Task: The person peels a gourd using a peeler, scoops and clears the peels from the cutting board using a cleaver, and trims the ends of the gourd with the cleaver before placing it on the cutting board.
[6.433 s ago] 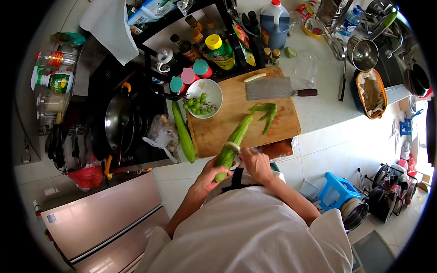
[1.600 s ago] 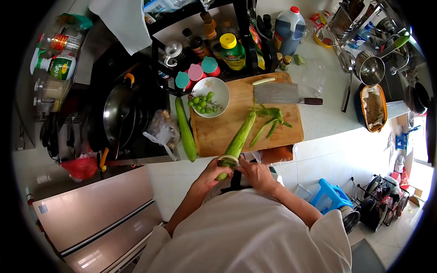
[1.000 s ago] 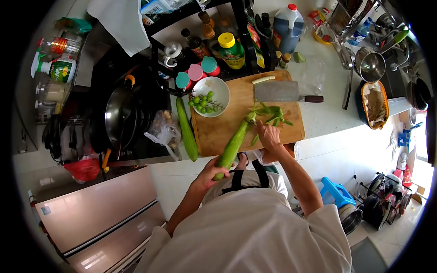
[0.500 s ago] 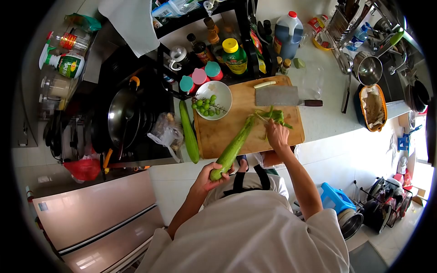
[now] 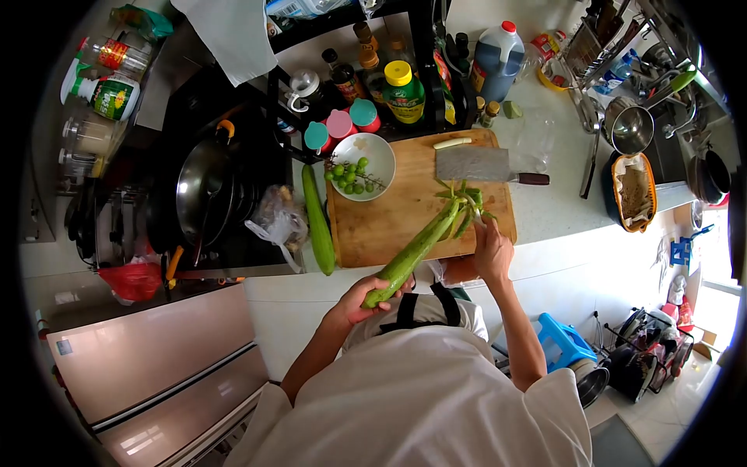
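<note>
My left hand (image 5: 364, 300) is wrapped round the lower end of a long green gourd (image 5: 412, 255), which slants up over the wooden cutting board (image 5: 366, 233). At the gourd's far tip, my right hand (image 5: 492, 247) is closed on a small pale peeler, mostly hidden by fingers and peel. Green peelings (image 5: 468, 204) hang and lie around that tip. A cleaver (image 5: 475, 164) lies flat near the board's back edge, beside a short pale stick-like piece (image 5: 452, 143). A second unpeeled gourd (image 5: 317, 222) rests left of the board.
A white bowl of green grapes (image 5: 377, 158) sits on the board's back left corner. Bottles and lidded jars (image 5: 340, 124) stand behind it. On the left are a wok (image 5: 204, 187) and a plastic bag (image 5: 278, 218). A lined basket (image 5: 632, 191) is at the right.
My right hand has moved from the gourd's lower end out to its far tip, then slightly right. The gourd has tilted further right. More peelings are gathered at its tip than earlier.
</note>
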The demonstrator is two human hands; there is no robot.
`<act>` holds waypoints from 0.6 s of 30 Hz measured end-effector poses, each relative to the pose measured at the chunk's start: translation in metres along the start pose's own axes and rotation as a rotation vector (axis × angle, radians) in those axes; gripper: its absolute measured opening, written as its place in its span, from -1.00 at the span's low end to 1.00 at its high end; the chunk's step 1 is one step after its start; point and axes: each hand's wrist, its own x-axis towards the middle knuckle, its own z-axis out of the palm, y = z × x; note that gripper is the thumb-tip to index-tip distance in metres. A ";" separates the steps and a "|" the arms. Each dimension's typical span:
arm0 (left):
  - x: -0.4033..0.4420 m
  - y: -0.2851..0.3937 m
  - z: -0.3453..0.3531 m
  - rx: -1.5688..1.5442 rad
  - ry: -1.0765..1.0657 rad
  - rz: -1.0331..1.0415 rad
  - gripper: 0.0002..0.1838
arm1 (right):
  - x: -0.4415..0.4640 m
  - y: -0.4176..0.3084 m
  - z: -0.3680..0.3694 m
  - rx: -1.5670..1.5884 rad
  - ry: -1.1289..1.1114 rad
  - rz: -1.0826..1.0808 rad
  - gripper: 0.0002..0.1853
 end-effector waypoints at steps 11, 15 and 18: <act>-0.018 0.016 0.007 0.469 0.282 0.025 -0.52 | -0.001 0.044 0.028 0.066 -0.118 -0.032 -0.75; -0.006 0.021 0.002 0.384 0.192 0.000 -0.51 | -0.015 0.032 0.042 0.142 -0.235 -0.002 -0.73; -0.005 0.015 0.005 0.399 0.205 0.025 -0.49 | -0.045 -0.001 0.038 0.240 -0.396 -0.105 -0.82</act>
